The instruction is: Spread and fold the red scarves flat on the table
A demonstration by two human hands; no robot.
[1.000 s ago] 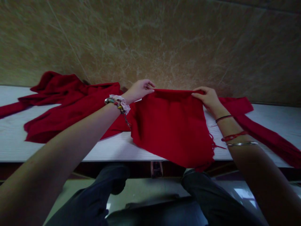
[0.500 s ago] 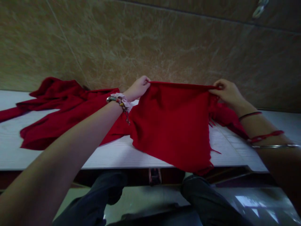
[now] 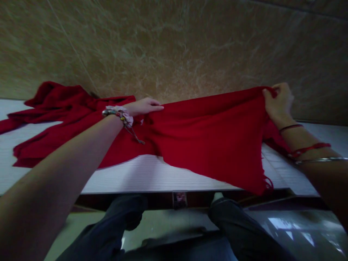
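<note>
A red fringed scarf (image 3: 212, 141) is stretched sideways over a white board-like surface, its loose threads hanging at the right end. My right hand (image 3: 280, 101) is closed on the scarf's upper right corner, thumb in front. At the left part of the same upper edge, my left hand (image 3: 146, 106) has its fingers pressed together on the cloth. Further left lies more red fabric (image 3: 62, 119), rumpled and folded over itself; whether it is one piece with the scarf I cannot tell. Another bit of red cloth shows behind my right wrist.
The narrow white surface (image 3: 130, 177) ends at a dark front edge just before my legs (image 3: 108, 224). A brown marbled tiled wall (image 3: 174, 47) rises directly behind it. Below is a shiny floor (image 3: 163, 221) with light reflected on the right.
My right hand has moved right and slightly up with the scarf's corner. My left hand has shifted left and a little down. The cloth between them is drawn out longer.
</note>
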